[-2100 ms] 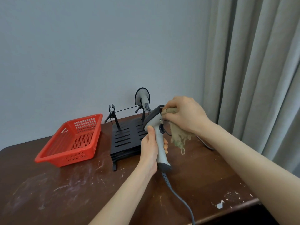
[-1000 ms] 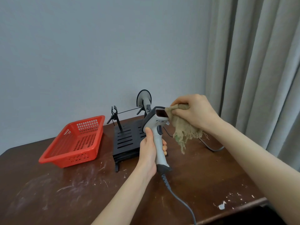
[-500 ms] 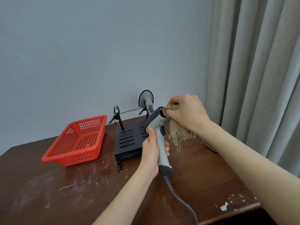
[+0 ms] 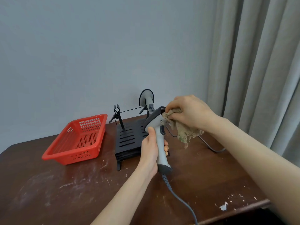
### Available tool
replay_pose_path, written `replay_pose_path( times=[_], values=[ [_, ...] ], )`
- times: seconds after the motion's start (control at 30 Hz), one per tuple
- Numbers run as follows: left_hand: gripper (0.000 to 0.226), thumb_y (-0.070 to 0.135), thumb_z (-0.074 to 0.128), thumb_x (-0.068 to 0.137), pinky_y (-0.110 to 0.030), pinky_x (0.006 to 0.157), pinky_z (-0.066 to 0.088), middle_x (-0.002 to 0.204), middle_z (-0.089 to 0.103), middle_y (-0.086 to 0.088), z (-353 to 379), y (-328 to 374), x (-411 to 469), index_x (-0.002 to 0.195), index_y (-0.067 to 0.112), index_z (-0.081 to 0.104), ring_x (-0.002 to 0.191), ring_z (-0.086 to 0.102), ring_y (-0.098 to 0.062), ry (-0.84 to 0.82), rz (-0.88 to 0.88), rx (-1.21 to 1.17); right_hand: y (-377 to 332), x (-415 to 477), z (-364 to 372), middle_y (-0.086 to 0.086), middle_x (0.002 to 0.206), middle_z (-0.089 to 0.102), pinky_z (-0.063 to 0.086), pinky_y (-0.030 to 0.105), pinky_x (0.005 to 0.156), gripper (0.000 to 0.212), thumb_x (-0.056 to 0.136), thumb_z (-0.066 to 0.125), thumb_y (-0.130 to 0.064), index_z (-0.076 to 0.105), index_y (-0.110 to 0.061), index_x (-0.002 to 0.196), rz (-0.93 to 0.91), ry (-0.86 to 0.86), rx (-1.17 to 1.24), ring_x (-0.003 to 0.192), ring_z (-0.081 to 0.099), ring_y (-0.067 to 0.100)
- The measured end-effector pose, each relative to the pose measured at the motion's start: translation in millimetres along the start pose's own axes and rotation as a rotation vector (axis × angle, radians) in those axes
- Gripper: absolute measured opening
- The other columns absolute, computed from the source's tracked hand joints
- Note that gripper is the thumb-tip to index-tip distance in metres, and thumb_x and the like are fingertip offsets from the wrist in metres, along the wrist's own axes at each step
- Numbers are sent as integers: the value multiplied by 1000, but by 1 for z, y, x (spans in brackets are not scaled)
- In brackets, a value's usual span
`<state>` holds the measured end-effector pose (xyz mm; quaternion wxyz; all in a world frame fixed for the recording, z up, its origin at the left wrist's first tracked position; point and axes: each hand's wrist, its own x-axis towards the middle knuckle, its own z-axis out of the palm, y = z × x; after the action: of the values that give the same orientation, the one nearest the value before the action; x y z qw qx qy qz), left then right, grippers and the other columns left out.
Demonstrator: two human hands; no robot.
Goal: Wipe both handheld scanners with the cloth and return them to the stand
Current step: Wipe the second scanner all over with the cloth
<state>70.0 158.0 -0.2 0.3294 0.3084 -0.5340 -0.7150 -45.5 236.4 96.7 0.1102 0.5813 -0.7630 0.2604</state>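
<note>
your left hand (image 4: 150, 149) gripped the scanner (image 4: 159, 138) by its handle, upright above the middle of the surface (image 4: 65, 192); your right hand (image 4: 190, 111) pinched the cloth (image 4: 183, 132) against the scanner's head; the second scanner (image 4: 148, 101) sat in the stand (image 4: 128, 138) near the far edge, beside a red basket (image 4: 78, 140).

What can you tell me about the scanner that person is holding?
The handheld scanner is pistol-shaped: light grey plastic, with a darker grey head top, trigger and handle base. A grey cable hangs from its base toward the table's front edge. It is held roughly upright above the table; the left hand grips its handle, the right hand presses a frayed beige cloth against its front window.
</note>
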Motion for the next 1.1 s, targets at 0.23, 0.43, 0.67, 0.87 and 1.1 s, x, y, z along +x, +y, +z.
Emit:
replay_pose_path(
  times=[0.23, 0.43, 0.67, 0.87, 1.1],
  values=[
    [60, 58, 38, 91, -25, 41, 40, 53, 54, -5, -8, -1, 1, 77, 2, 56, 41, 46, -14, 7, -10, -5, 12, -4, 2, 0, 108, 65, 38, 29, 69, 22, 89, 53, -27, 67, -34, 105, 179, -74, -305, 99, 59, 27],
    [61, 58, 35, 92, -24, 39, 39, 51, 53, -5, -16, 0, 4, 75, 3, 55, 39, 45, -13, 36, -68, -99, 28, -8, -3, -4, 104, 67, 43, 31, 75, 25, 93, 46, -23, 67, -31, 105, 249, -145, -4, 100, 59, 23],
    [60, 57, 36, 92, -23, 38, 39, 50, 53, -4, -11, 0, 3, 74, 3, 55, 38, 44, -13, 26, -65, -107, 7, -8, 5, -1, 88, 67, 42, 29, 65, 14, 83, 56, -22, 64, -22, 94, 216, 212, 14, 85, 60, 25],
    [59, 56, 35, 94, -25, 40, 40, 50, 53, -4, -7, -1, -1, 81, 3, 57, 40, 45, -15, 19, -29, -56, -15, -9, 27, 0, 94, 66, 36, 29, 63, 18, 85, 55, -27, 68, -24, 97, 202, 199, -71, 86, 60, 30],
    [61, 62, 30, 90, -27, 54, 47, 73, 63, -5, -11, -2, 1, 95, 11, 64, 61, 58, -17, 108, 0, 76, -26, -8, 20, -14, 85, 64, 45, 19, 76, 15, 84, 62, -19, 74, -23, 93, 138, 50, 469, 90, 60, 7]
  ],
)
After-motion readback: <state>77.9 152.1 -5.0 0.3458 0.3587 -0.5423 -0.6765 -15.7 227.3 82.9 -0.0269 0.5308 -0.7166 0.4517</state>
